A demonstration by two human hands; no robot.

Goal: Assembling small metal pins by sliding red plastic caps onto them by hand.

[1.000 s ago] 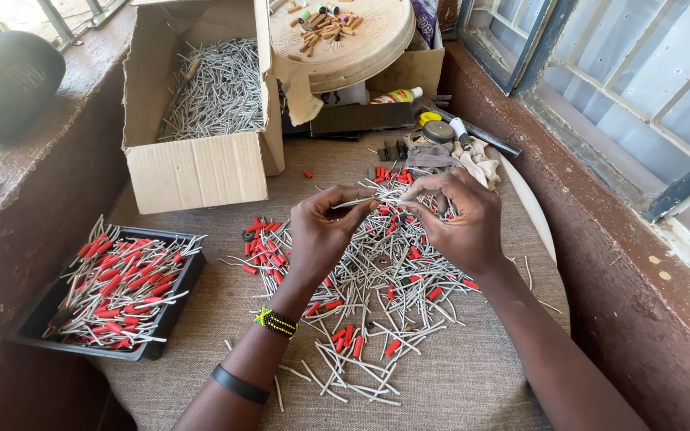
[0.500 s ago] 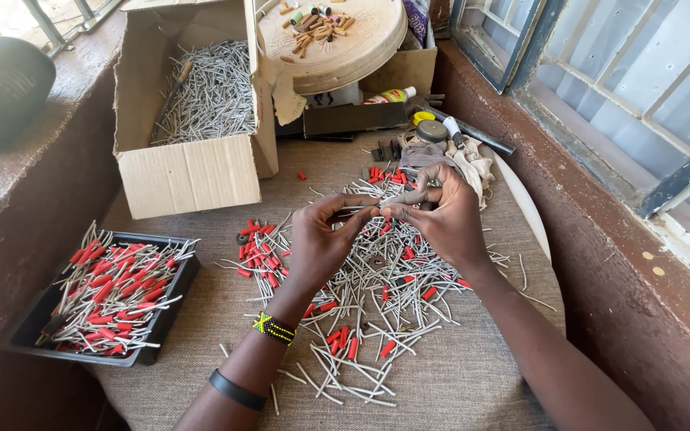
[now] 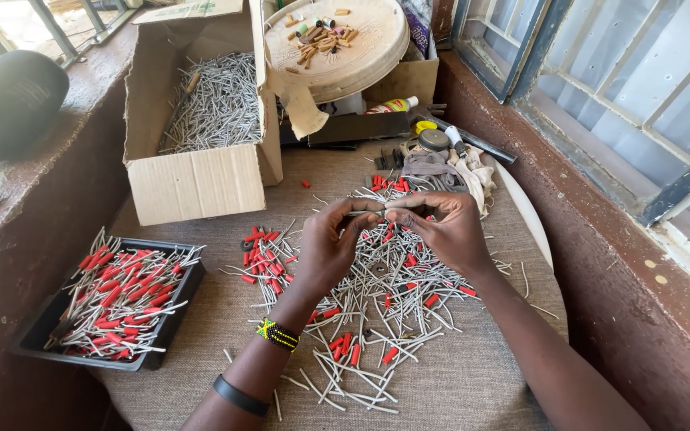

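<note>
My left hand (image 3: 331, 249) and my right hand (image 3: 444, 231) meet fingertip to fingertip above a heap of thin grey metal pins and small red sleeves (image 3: 377, 295) on a burlap-covered table (image 3: 473, 383). Between the fingertips I hold one thin grey pin (image 3: 373, 212) horizontally; both hands pinch it. Whether a red sleeve is on it is hidden by my fingers. My left wrist wears a beaded band and a black band.
A black tray (image 3: 165, 343) of pins fitted with red sleeves lies at the left. A cardboard box (image 3: 193, 179) of bare grey pins stands behind it. A round wooden tray (image 3: 337, 76) with small parts, a cloth (image 3: 457, 168) and tools sit at the back. Brown walls close in on both sides.
My hands have risen slightly off the heap and drawn together at the fingertips, with the pin held between them. The camera view has shifted a little.
</note>
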